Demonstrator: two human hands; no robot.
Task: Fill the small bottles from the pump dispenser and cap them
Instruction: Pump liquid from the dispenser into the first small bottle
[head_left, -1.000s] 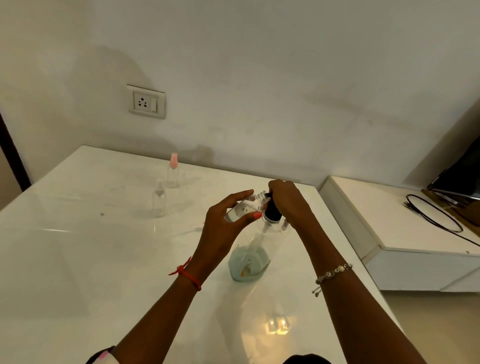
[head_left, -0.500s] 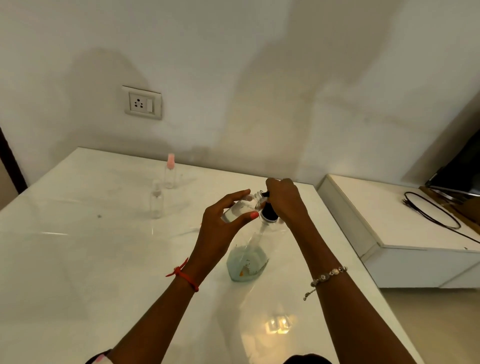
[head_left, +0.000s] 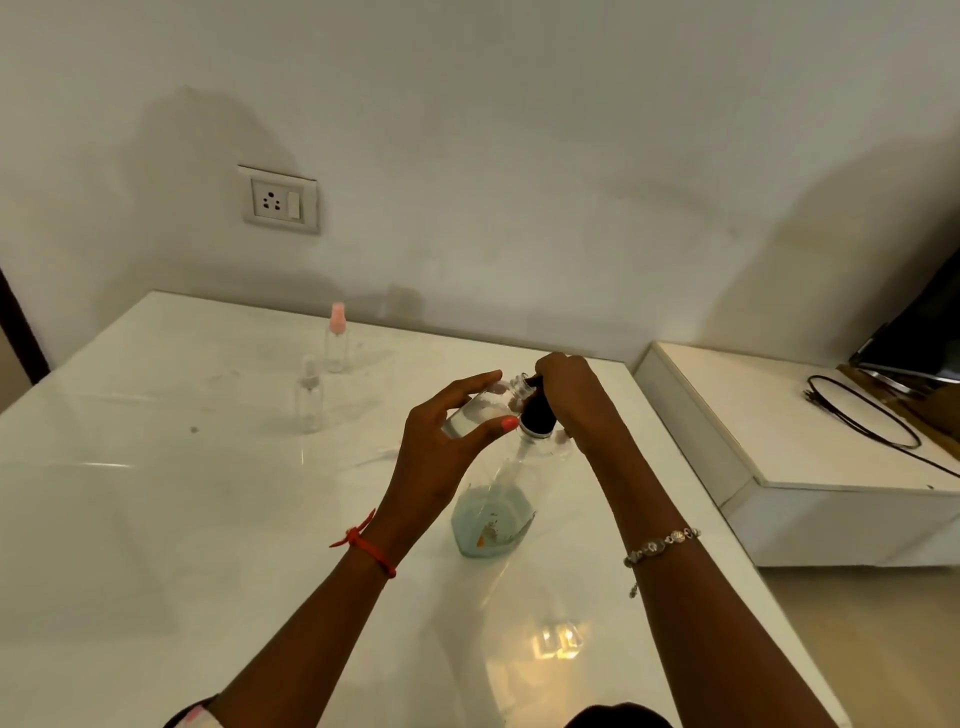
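Note:
A clear pump dispenser (head_left: 493, 519) with pale blue liquid in its base stands on the white table (head_left: 156, 519). Its black pump head (head_left: 536, 413) is covered from above by my right hand (head_left: 574, 400), fingers curled over it. My left hand (head_left: 447, 452) holds a small clear bottle (head_left: 480, 408), tilted with its open neck against the pump's nozzle. Two more small bottles stand upright at the far left: one with a pink cap (head_left: 336, 338), one with a clear cap (head_left: 308, 395).
A lower white cabinet (head_left: 810, 467) stands to the right of the table with a black cable (head_left: 857, 410) and a dark screen edge on it. A wall socket (head_left: 279, 200) is on the wall behind. The table's right edge runs close to the dispenser.
The hands and small bottle stay at the pump. My right hand has shifted slightly on the pump head; the head camera has moved a little.

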